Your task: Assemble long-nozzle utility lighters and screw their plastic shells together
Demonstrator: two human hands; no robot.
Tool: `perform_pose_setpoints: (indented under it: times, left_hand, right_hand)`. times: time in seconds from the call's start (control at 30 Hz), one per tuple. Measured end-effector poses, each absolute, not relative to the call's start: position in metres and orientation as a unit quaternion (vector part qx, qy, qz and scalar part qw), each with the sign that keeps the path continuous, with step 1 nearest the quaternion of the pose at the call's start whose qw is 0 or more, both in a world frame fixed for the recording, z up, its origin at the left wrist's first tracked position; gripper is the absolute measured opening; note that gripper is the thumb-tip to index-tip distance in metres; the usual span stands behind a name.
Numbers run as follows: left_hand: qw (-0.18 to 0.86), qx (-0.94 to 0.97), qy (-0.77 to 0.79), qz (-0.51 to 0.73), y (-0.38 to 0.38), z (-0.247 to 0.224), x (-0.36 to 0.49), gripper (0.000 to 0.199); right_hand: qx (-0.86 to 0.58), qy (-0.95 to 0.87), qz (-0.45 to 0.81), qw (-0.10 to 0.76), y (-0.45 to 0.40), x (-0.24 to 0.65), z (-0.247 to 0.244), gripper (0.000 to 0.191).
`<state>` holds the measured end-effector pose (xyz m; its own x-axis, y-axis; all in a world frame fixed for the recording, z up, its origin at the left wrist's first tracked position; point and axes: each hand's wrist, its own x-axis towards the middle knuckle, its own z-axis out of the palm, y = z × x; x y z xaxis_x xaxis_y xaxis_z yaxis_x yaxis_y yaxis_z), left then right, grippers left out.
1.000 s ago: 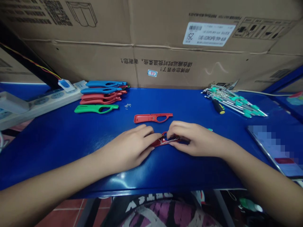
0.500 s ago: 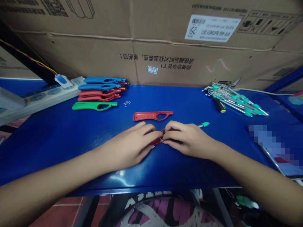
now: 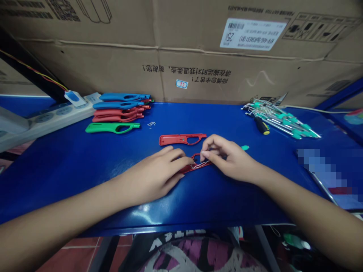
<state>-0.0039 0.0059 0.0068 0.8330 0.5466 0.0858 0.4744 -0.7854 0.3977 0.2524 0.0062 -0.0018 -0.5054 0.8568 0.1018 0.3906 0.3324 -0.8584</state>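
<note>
My left hand [image 3: 161, 173] is closed on the left end of a red casing half [image 3: 188, 168], holding it on the blue table. White wires [image 3: 202, 164] run along this casing. My right hand [image 3: 227, 156] is over the casing's right end, fingers curled and bent close together beside the handle loop; whatever is between the fingertips is too small to make out. A teal tip [image 3: 245, 147] of a metal rod shows behind my right hand. Just beyond lies another red casing half [image 3: 172, 139], its hollow side up.
Blue, red and green [image 3: 107, 127] lighter-shaped casings are stacked at the left by a power strip [image 3: 64, 110]. Small screws [image 3: 151, 124] lie near them. Teal-tipped rods [image 3: 283, 119] and a screwdriver [image 3: 262, 126] are at the right. A cardboard box [image 3: 113, 60] stands behind.
My right hand has lifted slightly and shifted right, off the middle of the casing, uncovering the white wires and handle loop. My left hand stays in place.
</note>
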Motion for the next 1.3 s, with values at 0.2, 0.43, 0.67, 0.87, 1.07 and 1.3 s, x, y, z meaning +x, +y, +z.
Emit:
perform_pose_setpoints:
  times: [0.2, 0.43, 0.67, 0.87, 1.07, 1.3]
  left_hand:
    - [0.194, 0.933, 0.285, 0.102, 0.0067, 0.0104, -0.0048, 0.017]
    - [0.181, 0.94, 0.263, 0.119, 0.0081, 0.0085, -0.0049, 0.023]
    - [0.17, 0.944, 0.256, 0.119, 0.0088, 0.0063, -0.0047, 0.025]
    - [0.164, 0.945, 0.252, 0.127, 0.0084, 0.0053, -0.0052, 0.028]
    - [0.155, 0.947, 0.252, 0.128, 0.0079, 0.006, -0.0032, 0.028]
    - [0.15, 0.949, 0.248, 0.124, 0.0071, 0.0055, -0.0023, 0.028]
  right_hand:
    - [-0.397, -0.752, 0.456, 0.262, 0.0091, 0.256, -0.001, 0.016]
    - [-0.365, -0.848, 0.322, 0.21, 0.0102, 0.2542, -0.0005, 0.009]
    - [-0.379, -0.874, 0.244, 0.18, 0.0076, 0.252, -0.0022, 0.011]
    - [-0.392, -0.872, 0.224, 0.189, 0.008, 0.2529, -0.0022, 0.009]
    - [-0.387, -0.881, 0.211, 0.169, 0.0068, 0.2533, -0.002, 0.01]
    - [-0.356, -0.894, 0.217, 0.165, 0.0072, 0.2531, -0.0038, 0.015]
